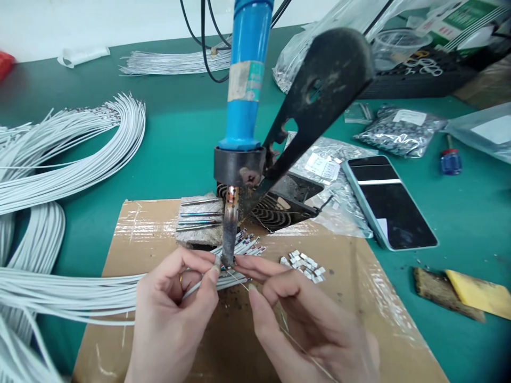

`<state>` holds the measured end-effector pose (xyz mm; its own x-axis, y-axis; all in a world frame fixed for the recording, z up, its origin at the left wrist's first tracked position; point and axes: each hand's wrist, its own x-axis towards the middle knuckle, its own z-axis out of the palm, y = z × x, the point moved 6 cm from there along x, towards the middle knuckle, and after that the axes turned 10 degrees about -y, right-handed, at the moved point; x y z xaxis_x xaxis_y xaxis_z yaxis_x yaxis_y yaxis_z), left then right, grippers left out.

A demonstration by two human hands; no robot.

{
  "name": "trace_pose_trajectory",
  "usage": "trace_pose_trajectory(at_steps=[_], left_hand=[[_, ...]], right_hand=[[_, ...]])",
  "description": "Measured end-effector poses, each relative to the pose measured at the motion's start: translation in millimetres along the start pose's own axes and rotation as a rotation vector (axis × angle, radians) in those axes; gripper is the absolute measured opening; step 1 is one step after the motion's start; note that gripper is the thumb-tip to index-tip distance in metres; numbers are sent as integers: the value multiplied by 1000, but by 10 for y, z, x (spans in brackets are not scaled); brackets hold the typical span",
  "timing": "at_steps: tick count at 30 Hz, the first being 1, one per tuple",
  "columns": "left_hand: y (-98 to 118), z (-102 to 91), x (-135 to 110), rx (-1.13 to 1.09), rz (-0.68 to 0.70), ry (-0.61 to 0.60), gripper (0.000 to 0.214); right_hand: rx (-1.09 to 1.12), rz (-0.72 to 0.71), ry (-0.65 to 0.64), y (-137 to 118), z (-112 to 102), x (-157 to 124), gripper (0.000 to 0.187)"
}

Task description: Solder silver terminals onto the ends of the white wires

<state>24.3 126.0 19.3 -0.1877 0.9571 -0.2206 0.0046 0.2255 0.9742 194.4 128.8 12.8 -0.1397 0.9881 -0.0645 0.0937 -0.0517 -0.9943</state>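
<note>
Left hand point(175, 303) pinches a white wire point(199, 284) end at the iron's tip | right hand point(303, 314) grips thin solder strand point(239, 280), feeding it there | step, judged: soldering the wire end; next needs steady contact, brief heat | soldering iron point(243, 106) fixed in stand over cardboard point(359, 298) | tabletop point(179, 133) beyond.

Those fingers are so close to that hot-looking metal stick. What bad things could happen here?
1. The left hand and right hand pinch a white wire and thin solder strand right at the soldering iron tip, so a fingertip might get burned.
2. The bundle of white wires lies just under the tip; its coating could melt.
3. The small metal pieces sit loose nearby and could be knocked away.
</note>
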Motion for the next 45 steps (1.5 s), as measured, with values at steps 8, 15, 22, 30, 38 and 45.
trace_pose_trajectory(at_steps=[8,15,22,30,38,45], left_hand=[[-22,-41,8,53,34,-8,16],[-72,-53,-15,22,15,-36,18],[-63,-39,-3,5,19,-36,18],[-91,-47,7,-15,-4,-48,18],[-78,-29,7,-43,0,-49,18],[-119,-48,5,-42,-34,-68,17]], right_hand=[[22,1,9,-3,6,6,20],[42,35,54,-25,8,14,20],[12,5,84,-65,14,11,22],[-11,-2,77,-47,23,27,22],[-3,-4,70,-51,20,28,20],[-16,20,65,-48,15,26,20]])
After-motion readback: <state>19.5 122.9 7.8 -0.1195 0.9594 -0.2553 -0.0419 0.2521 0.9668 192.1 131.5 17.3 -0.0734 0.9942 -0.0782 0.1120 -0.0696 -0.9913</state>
